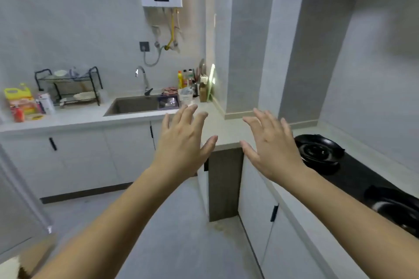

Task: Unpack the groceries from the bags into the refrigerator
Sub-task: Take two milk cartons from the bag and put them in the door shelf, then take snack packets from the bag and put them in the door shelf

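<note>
Left hand (183,142) and right hand (274,147), grip released, hover between sink (132,104) and stove (358,179).

Matt metal sink (133,104), glossy black hob (353,179), chrome tap (141,75)

Both arms out front, hands empty.
Left hand (183,140) and right hand (272,142) held at about the same height, backs toward the camera, fingers spread and nearly straight, thumbs angled inward toward each other. Small gap between the two thumbs, no contact. Bare forearms run up from the bottom corners, converging toward the middle.
</note>
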